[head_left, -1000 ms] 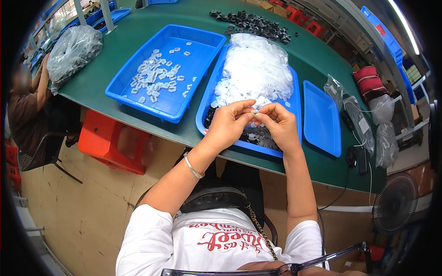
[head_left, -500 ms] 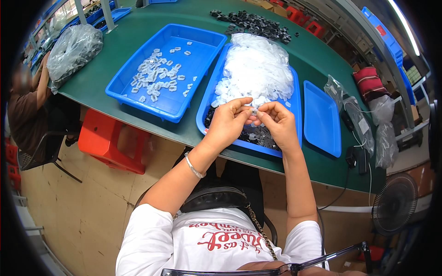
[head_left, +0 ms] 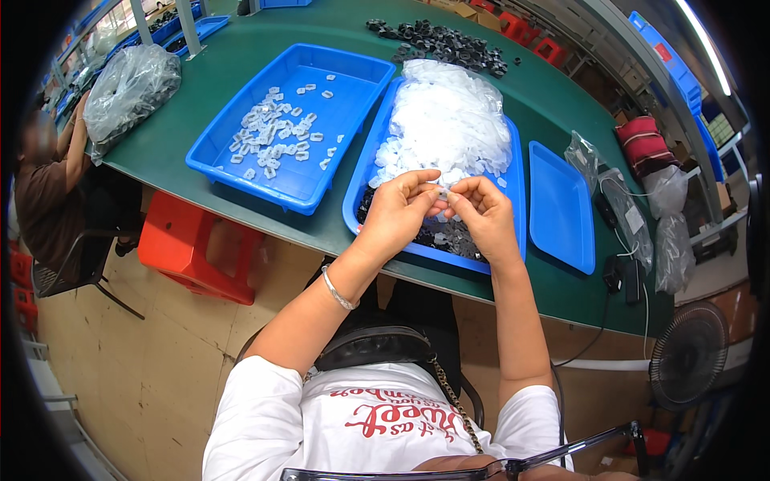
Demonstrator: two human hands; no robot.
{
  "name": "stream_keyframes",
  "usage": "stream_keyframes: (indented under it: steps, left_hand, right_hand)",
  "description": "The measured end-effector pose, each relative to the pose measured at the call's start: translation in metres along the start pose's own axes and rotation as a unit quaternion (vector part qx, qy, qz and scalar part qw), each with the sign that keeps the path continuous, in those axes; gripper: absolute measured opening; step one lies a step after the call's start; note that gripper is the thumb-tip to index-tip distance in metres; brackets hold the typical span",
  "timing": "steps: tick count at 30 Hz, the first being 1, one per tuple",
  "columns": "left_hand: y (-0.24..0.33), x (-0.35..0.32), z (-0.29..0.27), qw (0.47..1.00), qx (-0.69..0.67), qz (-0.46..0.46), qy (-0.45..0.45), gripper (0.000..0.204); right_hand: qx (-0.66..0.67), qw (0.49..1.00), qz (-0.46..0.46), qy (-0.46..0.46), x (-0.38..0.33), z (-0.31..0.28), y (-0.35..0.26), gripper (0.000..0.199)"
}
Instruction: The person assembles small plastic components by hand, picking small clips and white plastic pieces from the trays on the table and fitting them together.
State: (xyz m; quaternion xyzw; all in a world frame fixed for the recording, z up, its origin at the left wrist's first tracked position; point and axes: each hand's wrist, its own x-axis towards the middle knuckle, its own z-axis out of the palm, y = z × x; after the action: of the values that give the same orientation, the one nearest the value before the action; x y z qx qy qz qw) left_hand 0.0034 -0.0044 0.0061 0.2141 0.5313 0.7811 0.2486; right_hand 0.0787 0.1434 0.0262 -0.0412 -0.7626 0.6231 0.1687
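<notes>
My left hand [head_left: 399, 210] and my right hand [head_left: 486, 215] meet over the near part of a blue tray [head_left: 350, 210]. Their fingertips pinch a small pale plastic piece [head_left: 443, 194] between them; most of it is hidden by the fingers. Beyond my hands, a clear bag with a heap of white plastic pieces [head_left: 449, 120] lies in that tray. Small dark flat parts [head_left: 451, 238] fill the tray's near end, partly under my hands. To the left, a second blue tray [head_left: 233, 128] holds scattered translucent pieces [head_left: 273, 132].
A shallow blue tray [head_left: 561, 208] lies on the green table [head_left: 337, 239] at right, beside plastic bags and cables. Black parts [head_left: 441, 40] are piled at the back. A red stool [head_left: 188, 248], a seated person [head_left: 48, 184] and a stuffed bag [head_left: 132, 92] are at left; a fan [head_left: 688, 355] stands at right.
</notes>
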Motion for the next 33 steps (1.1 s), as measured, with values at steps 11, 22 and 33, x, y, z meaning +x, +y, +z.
stream_keyframes:
  steps: [11,22,33]
  left_hand:
    - [0.0004,-0.0021,-0.0003,1.0,-0.025,0.007,-0.006,0.032]
    - [-0.0057,-0.0018,-0.0003,0.999,0.022,0.043,0.007,0.031]
    - [-0.0081,-0.0053,0.0008,0.993,0.079,0.082,0.012,0.03]
  right_hand:
    - [0.023,1.0,-0.007,-0.008,-0.0004,-0.001,-0.0005,0.006]
    - [0.011,1.0,0.003,-0.01,-0.0011,-0.0006,-0.0034,0.006]
    - [0.008,1.0,-0.002,-0.006,-0.0025,0.0016,-0.0026,0.006]
